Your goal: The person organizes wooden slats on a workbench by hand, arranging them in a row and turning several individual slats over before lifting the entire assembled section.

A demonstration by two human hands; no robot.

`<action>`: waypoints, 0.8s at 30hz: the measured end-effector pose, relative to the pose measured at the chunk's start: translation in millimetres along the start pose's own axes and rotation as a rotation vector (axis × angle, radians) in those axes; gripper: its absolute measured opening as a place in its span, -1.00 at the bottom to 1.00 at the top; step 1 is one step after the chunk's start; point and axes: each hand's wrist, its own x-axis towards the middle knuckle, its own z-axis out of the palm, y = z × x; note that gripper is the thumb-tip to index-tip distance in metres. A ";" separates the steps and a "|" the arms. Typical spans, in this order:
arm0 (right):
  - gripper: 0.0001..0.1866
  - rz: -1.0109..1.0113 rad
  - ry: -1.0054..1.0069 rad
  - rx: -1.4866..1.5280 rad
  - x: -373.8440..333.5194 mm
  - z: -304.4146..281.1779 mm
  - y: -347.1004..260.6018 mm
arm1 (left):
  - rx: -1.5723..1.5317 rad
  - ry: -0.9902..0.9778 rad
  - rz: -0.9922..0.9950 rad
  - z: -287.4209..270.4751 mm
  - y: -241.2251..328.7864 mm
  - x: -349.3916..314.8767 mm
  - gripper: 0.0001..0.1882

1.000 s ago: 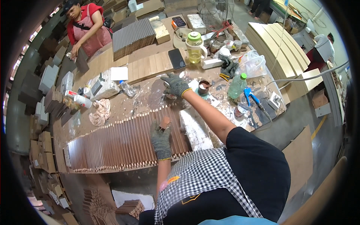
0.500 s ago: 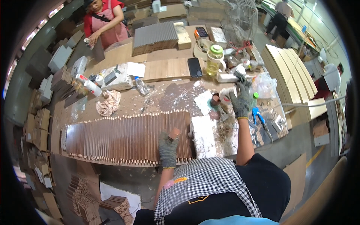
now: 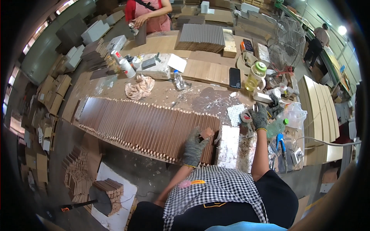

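Note:
My left hand (image 3: pixel 192 148), in a grey glove, rests over the right end of a long row of brown wooden strips (image 3: pixel 146 129) with pale ends. Between its thumb and fingers is a small flat orange-brown piece (image 3: pixel 207 133) whose kind I cannot make out. My right hand (image 3: pixel 259 118), also gloved, is at the cluttered right side of the table, its fingers curled around a small white object (image 3: pixel 256 107), partly hidden. Just left of it stands a small white-and-red tub (image 3: pixel 245 116), close to a spotted white sheet (image 3: pixel 235 114).
A white block (image 3: pixel 228 146) lies between my hands. Blue-handled pliers (image 3: pixel 280 143), a green bottle (image 3: pixel 276 128) and a plastic bag (image 3: pixel 295 115) are at the right. Beyond are a phone (image 3: pixel 235 77) and a lidded jug (image 3: pixel 255 77). Across the table stands a person (image 3: pixel 156 17).
The view has shifted, so the table appears farther right. My right hand has drawn back from the tub and now grips a small white object. My left hand still holds the orange-brown piece.

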 end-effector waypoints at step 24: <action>-0.62 0.605 -0.359 1.537 -82.5 -54.2 -55.3 | -0.085 -0.277 -0.042 108.3 26.6 24.4 -0.19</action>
